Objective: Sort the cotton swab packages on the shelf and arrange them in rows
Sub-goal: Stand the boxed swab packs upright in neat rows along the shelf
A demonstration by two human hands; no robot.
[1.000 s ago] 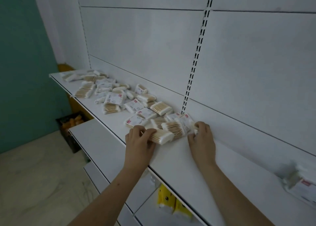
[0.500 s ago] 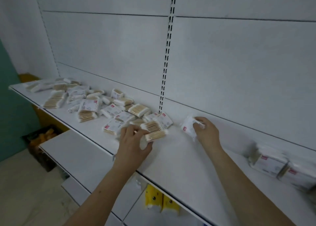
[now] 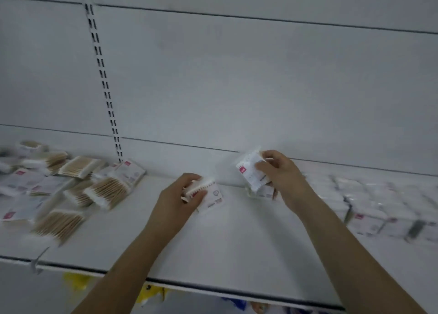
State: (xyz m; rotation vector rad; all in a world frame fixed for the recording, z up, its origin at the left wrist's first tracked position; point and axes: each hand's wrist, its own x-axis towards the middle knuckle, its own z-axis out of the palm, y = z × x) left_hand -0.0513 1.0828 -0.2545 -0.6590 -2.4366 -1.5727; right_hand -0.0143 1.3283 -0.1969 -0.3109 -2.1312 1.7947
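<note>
**Both hands carry swab packs toward the sorted rows**

White metal shelving fills the view: a flat white shelf board (image 3: pixel 237 247) runs below a pale panelled back wall (image 3: pixel 237 88) with a slotted upright rail (image 3: pixel 104 81). Half a second ago the rail stood near the middle of the picture; it now sits far to the left, so the view has swung right along the shelf.

The left hand (image 3: pixel 176 201), which earlier lay among the loose pile, has come away from it and now grips a small clear pack of white-tipped cotton swabs (image 3: pixel 203 191) with curled fingers, low over the bare middle of the board. The right hand (image 3: pixel 279 175) pinches a flat white cotton swab package with a red label (image 3: pixel 248 171) between thumb and fingers; the package is tilted on edge, close to the back wall, and farther right than before. Whether either pack touches the board cannot be told through the blur.

On the left lies the unsorted heap of clear cotton swab packages with wooden sticks (image 3: pixel 71 190), scattered at mixed angles, some label-up. To the right, the tidy rows of white boxed swab packs (image 3: pixel 369 207), only partly seen earlier, now show more fully, though smeared by motion. Yellow packets (image 3: pixel 151 292) show below the shelf edge.
</note>
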